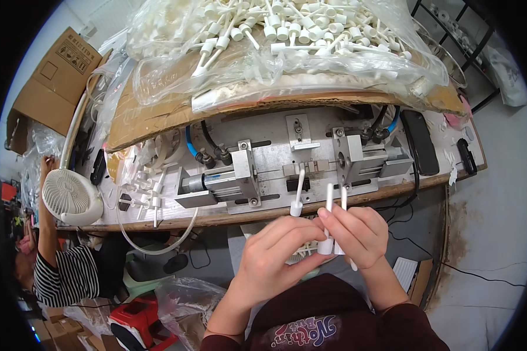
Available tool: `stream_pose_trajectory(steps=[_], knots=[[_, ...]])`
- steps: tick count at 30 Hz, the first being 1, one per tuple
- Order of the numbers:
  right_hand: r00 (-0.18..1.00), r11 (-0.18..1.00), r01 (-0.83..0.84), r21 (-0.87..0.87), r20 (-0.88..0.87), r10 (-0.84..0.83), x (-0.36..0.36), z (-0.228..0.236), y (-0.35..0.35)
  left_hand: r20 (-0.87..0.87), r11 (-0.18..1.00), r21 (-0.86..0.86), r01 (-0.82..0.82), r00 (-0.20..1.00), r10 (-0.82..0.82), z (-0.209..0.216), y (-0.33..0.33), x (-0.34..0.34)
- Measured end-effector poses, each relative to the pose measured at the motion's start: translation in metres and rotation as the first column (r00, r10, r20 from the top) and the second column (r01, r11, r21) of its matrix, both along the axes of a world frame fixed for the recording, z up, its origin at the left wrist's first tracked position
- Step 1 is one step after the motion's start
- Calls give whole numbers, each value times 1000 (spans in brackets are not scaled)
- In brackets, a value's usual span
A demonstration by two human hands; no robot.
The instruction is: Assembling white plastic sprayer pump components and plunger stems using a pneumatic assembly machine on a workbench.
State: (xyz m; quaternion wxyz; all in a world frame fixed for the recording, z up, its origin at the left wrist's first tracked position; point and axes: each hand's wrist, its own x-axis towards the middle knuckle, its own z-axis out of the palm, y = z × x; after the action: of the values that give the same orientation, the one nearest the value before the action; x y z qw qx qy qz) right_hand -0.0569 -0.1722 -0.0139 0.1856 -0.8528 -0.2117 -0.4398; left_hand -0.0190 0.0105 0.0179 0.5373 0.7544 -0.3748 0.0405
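Observation:
Over the bench's front edge, my two hands meet around white capped sticks. My right hand (pixel 360 234) is closed on several of them, stems up and white caps (pixel 325 244) down; another thin white end pokes out below the palm. My left hand (pixel 275 257) is closed, its fingertips against the cap and stem of the nearest capped stick (pixel 329 202). Just beyond its knuckles another capped stick (pixel 299 190) slants toward the small metal clamp (pixel 305 168); I cannot tell whether the clamp or a finger supports it. Metal cylinder blocks (pixel 225 178) flank the clamp.
A cardboard sheet (pixel 158 126) above the fixture bears a plastic bag and a heap of white capped sticks (pixel 310 26). A phone (pixel 420 143) and a black tool lie right. At left are a fan (pixel 73 197), loose white parts, and another person's striped sleeve (pixel 67 275).

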Motion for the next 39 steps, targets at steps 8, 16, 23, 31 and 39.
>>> stream_pose_trajectory(steps=[8,16,23,31,39], knots=[[998,989,44,138,-48,-38,1,-6,-6,265,933,182,-309,930,256,-26,-4,12],[975,944,149,294,-200,-92,-14,1,-8,461,843,358,-401,861,214,-24,-15,23],[983,940,82,332,-183,-21,-13,-4,-9,450,835,370,-407,865,222,-25,-16,25],[983,951,48,307,-183,10,-14,-2,-6,448,849,345,-401,865,227,-25,-12,26],[997,993,71,91,-48,-67,-5,-3,6,-3,1000,-24,-2,1000,1,-1,-10,-10]])
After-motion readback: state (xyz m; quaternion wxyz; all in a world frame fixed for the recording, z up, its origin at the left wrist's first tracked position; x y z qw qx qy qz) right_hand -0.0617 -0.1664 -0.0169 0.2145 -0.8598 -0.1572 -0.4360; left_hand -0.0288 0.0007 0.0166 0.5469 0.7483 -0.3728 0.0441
